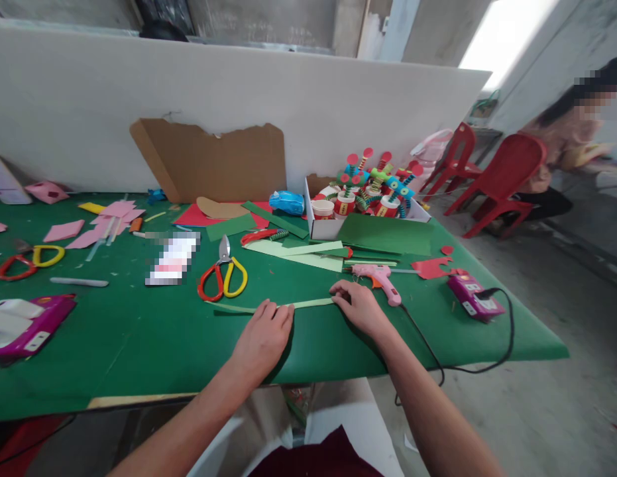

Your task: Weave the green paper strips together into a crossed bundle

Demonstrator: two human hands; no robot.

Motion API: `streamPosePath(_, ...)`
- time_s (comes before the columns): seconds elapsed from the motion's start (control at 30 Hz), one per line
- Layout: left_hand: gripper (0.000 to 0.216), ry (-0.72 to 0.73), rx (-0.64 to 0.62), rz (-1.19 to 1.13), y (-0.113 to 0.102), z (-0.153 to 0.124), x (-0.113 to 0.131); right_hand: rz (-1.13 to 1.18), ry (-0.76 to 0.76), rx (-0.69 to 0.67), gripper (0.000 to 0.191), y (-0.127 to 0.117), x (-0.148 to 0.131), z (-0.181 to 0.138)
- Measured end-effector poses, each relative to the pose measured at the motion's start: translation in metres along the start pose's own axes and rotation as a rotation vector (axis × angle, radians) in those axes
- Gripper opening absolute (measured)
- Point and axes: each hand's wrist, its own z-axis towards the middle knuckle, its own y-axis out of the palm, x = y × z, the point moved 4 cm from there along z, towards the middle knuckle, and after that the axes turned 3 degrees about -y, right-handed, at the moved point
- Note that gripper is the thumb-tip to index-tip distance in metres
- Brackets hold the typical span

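Observation:
A long, narrow light green paper strip (313, 303) lies across the green table in front of me. My left hand (266, 334) presses on the strip's middle with its fingers held together. The strip's left part runs free past that hand, slightly raised off the table. At the right end, my right hand (360, 308) pinches the strip between thumb and fingers. Scissors (223, 268) with one red and one yellow handle lie beyond my left hand. Just beyond my right hand rests a pink hot glue gun (380, 278), its black cord trailing to the right.
Green and pale paper pieces (301, 253) lie ahead. A white box (324, 228) holds several paper-cup figures with springs. Purple power strips (474, 298) sit at both sides. Pink paper (114, 218) is scattered left. A person sits at right near red chairs (517, 165).

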Motion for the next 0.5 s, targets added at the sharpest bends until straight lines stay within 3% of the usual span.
streamPosePath(0.5,0.046,0.008,-0.026,-0.020,-0.0029,0.0011,-0.0018,-0.007,0.022,-0.005,0.005,-0.0021,0.0046,-0.0001)
